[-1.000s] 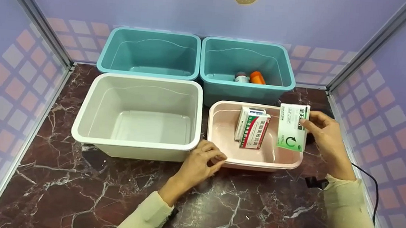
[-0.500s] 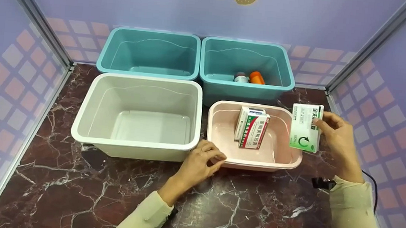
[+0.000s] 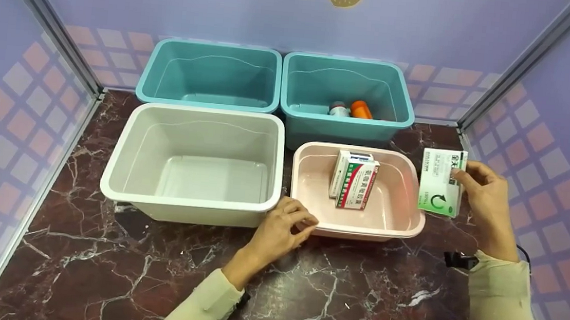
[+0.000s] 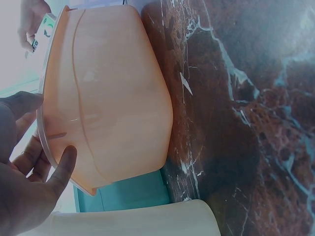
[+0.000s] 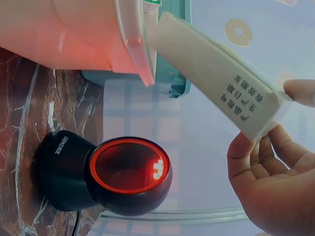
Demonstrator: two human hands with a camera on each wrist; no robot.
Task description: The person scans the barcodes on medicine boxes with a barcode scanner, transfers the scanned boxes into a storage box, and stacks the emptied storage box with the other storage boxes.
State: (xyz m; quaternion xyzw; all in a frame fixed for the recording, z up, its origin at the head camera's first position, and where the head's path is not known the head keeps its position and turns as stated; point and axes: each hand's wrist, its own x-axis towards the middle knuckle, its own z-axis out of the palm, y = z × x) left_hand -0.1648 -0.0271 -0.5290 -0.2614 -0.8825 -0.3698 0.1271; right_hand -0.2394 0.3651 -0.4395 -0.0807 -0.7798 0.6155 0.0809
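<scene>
Right hand [image 3: 485, 198] pinched green-and-white medicine box [image 3: 435, 186] by one edge, beside pink bin's [image 3: 361, 230] right rim | left hand [image 3: 276, 229] pinched that bin's near-left rim | risk: slight edge grip could have let the box slip against barcode scanner [image 5: 130, 169]

The left sleeve [image 3: 202, 305] and right sleeve [image 3: 501, 308] are pale cream — with small black piece [image 3: 460, 260] at right cuff.

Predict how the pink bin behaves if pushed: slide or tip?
Pink bin probably slides rather than tips; it's low and wide. Likely fairly stiff: the sides look like smooth moulded plastic. Cartons inside may shift, with open space around them.
</scene>
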